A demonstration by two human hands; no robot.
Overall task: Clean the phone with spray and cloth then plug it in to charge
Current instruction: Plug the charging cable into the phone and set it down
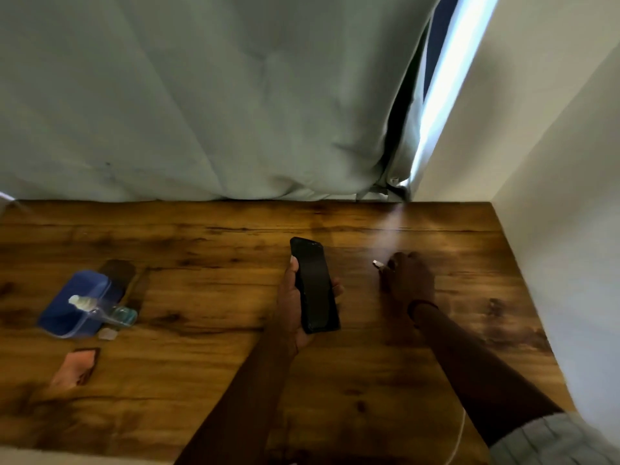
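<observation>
At the near edge of the wooden table (201, 397), a thin white cable (460, 431) runs up beside the person's right forearm toward the right hand (411, 280). That hand is closed around the cable's plug end, with the small metal connector (378, 264) poking out to the left of the fingers, just above the tabletop. The left hand (295, 297) holds the phone (315, 285) a little to the left of it, palm up, thumb along the left edge and fingertips curled round the right edge, so the grip is clamped on the phone's long sides. The phone is dark, screen up, its far end pointing away from the person and its near end resting toward the heel of the palm.

The phone looks like a stiff, flat slab, smooth and likely slippery, with glass that would not take a drop well; holding it by the two long edges, as now, seems the safest grip and leaves the near end free. The charging port cannot be seen, so which end takes the plug is a guess.

Well off to the left lie a blue cloth (75, 305) with a clear spray bottle (104, 308) lying on it, set aside. Beyond the table hangs a pale curtain (201, 95).
</observation>
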